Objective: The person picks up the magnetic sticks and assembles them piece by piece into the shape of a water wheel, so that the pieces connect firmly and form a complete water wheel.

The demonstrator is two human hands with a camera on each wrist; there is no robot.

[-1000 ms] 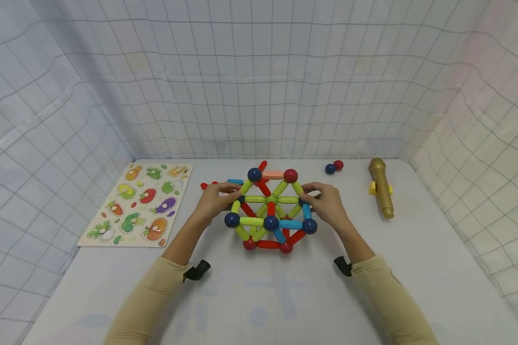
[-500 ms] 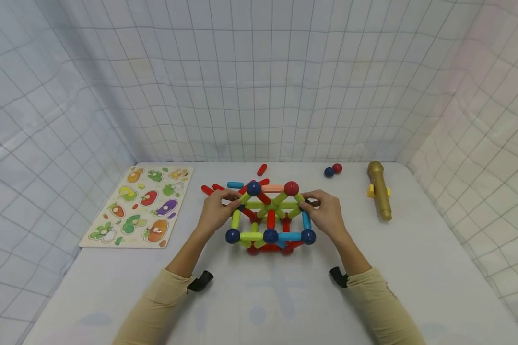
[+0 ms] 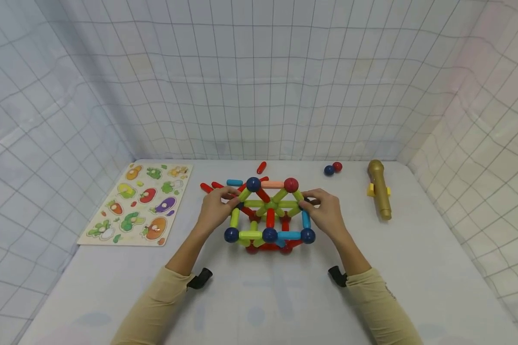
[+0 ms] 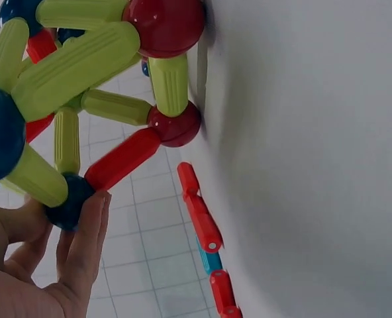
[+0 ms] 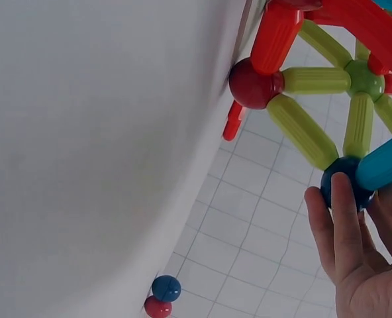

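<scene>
A frame built of magnetic rods and balls (image 3: 271,206) stands in the middle of the white table, in green, red, blue and orange pieces. Its lower red balls (image 4: 174,124) appear to touch the tabletop in the left wrist view. On its left side, my left hand (image 3: 216,207) pinches a dark blue ball (image 4: 70,202) between thumb and fingers. Opposite, my right hand (image 3: 325,211) pinches another dark blue ball (image 5: 347,182), where green rods and a blue rod (image 5: 387,161) meet. Part of the frame's base is hidden in the head view by its front row.
Behind the frame lie several loose red rods (image 3: 206,188) and a blue rod (image 3: 234,182). A blue ball (image 3: 329,170) and a red ball (image 3: 337,166) sit back right. A vegetable puzzle board (image 3: 134,206) lies left, a gold microphone-like toy (image 3: 380,190) right. Gridded curtains surround the table.
The frame has tipped and come down, its front blue balls now lower in the head view. Both hands moved down with it, keeping hold. Over the last half second it barely moved.
</scene>
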